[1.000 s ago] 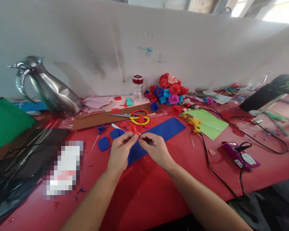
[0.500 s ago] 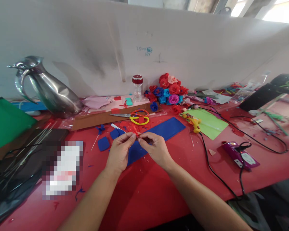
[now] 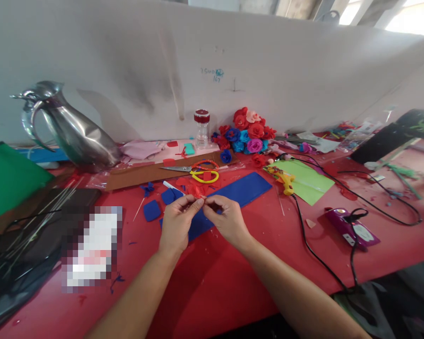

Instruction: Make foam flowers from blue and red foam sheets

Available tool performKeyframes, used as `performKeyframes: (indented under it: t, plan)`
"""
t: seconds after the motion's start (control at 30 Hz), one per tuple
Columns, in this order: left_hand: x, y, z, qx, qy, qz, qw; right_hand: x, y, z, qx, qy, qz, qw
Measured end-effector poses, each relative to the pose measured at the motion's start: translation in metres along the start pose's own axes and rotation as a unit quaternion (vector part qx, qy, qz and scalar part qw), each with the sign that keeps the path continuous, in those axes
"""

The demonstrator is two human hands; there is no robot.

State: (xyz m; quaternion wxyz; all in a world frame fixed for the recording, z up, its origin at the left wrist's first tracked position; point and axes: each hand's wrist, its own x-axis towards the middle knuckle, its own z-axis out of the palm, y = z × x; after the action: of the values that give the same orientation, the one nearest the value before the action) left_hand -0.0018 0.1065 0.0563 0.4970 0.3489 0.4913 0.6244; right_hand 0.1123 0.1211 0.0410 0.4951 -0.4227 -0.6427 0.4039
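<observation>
Between my fingertips is a small red paper piece [image 3: 198, 192], its lower end pinched. My left hand [image 3: 178, 219] grips it from the left with thumb and forefinger. From the right, my right hand [image 3: 228, 217] closes thumb and fingers at the same end, close against the left fingertips. Beneath and behind the hands lies a long blue paper strip [image 3: 256, 188]. Scissors with yellow and red handles [image 3: 205, 177] rest just beyond. Blue petal pieces [image 3: 151, 210] and a blue bow-like piece on a thin stick [image 3: 147, 189] lie to the left.
A steel jug [image 3: 77, 132] stands back left, a glass jar [image 3: 201, 132] back centre beside paper roses [image 3: 254, 129]. A yellow glue gun [image 3: 286, 181] lies on green paper [image 3: 313, 181]; its cable runs towards a purple power strip [image 3: 353, 228]. Wires lie on a black case [image 3: 70, 202] at left.
The red piece shows more spread out above my fingertips. My left hand has shifted slightly right, its thumb nearer the right fingers; my right hand has barely moved.
</observation>
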Motion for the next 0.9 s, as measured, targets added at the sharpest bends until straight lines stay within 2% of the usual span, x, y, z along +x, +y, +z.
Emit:
performKeyframes:
  t: [0.3, 0.53, 0.8, 0.9]
  plan:
    - [0.0002, -0.0002, -0.0017, 0.018, 0.004, -0.012, 1.000, -0.0019, 0.0010, 0.0015, -0.053, 0.021, -0.057, 0.997]
    - [-0.0002, 0.0036, -0.0014, 0.019, -0.024, -0.021, 0.999, -0.0009, 0.0028, 0.0007, -0.062, 0.019, -0.053, 0.996]
    - [0.0008, 0.0011, -0.0042, 0.030, -0.037, -0.003, 0.999, -0.0016, 0.0008, 0.0010, -0.063, 0.016, -0.046, 0.997]
    - [0.0032, 0.0019, -0.0063, -0.006, -0.075, -0.032, 0.997, -0.0018, 0.0004, 0.0009, -0.050, 0.013, -0.045, 0.998]
